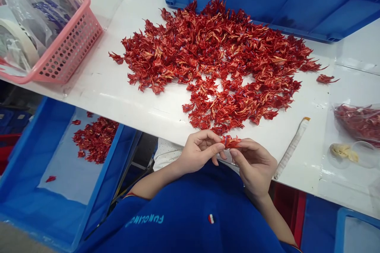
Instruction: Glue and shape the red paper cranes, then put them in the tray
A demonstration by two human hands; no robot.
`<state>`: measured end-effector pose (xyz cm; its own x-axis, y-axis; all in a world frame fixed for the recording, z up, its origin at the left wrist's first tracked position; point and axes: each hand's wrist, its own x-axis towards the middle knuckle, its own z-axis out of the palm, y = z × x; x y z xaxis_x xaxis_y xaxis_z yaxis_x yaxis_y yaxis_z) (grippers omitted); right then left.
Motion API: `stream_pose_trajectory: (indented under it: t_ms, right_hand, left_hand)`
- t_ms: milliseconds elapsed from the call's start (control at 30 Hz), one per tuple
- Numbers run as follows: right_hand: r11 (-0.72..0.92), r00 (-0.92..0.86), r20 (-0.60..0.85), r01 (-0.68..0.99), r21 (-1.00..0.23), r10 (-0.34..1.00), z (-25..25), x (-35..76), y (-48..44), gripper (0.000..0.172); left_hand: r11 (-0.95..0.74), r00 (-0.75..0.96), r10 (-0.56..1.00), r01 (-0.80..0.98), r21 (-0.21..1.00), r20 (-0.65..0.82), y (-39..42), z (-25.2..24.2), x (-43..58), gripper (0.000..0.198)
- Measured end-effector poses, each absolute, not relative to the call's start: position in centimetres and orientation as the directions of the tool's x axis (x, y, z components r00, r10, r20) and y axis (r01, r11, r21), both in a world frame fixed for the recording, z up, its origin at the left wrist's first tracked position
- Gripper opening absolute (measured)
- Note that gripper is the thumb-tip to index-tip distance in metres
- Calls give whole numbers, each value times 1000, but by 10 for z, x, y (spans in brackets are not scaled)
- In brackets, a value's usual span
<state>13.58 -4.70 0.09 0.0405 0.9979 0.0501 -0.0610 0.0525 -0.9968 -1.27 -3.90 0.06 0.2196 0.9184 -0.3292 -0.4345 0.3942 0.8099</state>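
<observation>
Between my two hands, at the table's front edge, is a small red piece (230, 141) with pointed, petal-like tips and some orange. My left hand (204, 148) pinches its left end between thumb and fingers. The right end is held by the thumb and fingers of my right hand (253, 162). Just beyond my hands, a wide pile of similar red pieces (213, 55) spreads over the white table (142, 112). One loose red piece (326, 79) lies apart to the right of the pile.
A blue crate (267, 4) stands behind the pile. At left are a pink basket (71, 39) and, lower, a blue bin (23, 189) with red pieces. A wrapped stick (292, 148), a bagged red bundle (359, 122) and a small clear dish (341, 160) lie right.
</observation>
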Motion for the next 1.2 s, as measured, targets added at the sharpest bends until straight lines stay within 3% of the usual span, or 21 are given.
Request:
stream_pose_trajectory:
  t_ms: [267,433,733,867,967,1100,1200]
  right_hand:
    - [102,58,107,79,-992,993,7,134,-42,12]
    - [97,11,101,206,-974,995,3,139,-48,12]
    - [246,-28,245,80,-966,969,-12,145,-53,20]
    - [198,-25,201,-85,-976,979,-12,143,-48,25]
    - [184,8,185,-135,-974,983,-11,141,-47,35]
    - [150,-19,151,-24,-988,988,-6,145,-47,32]
    - [137,-16,137,229,-964,990,3,161,-42,29]
  left_hand:
    - [455,285,886,-376,808,-366,-39,1,-13,45]
    - [384,171,922,-300,873,-346,-42,0,-9,42]
    - [-83,73,993,-85,993,89,-43,-2,-12,21]
    - [-378,70,926,127,917,372,-40,-8,-14,12]
    - [-492,122,871,184,851,476,-39,-10,-15,8]
    - [-423,150,902,131,896,404,-39,-9,-13,12]
    - [-238,142,963,67,969,227,-42,-8,-9,19]
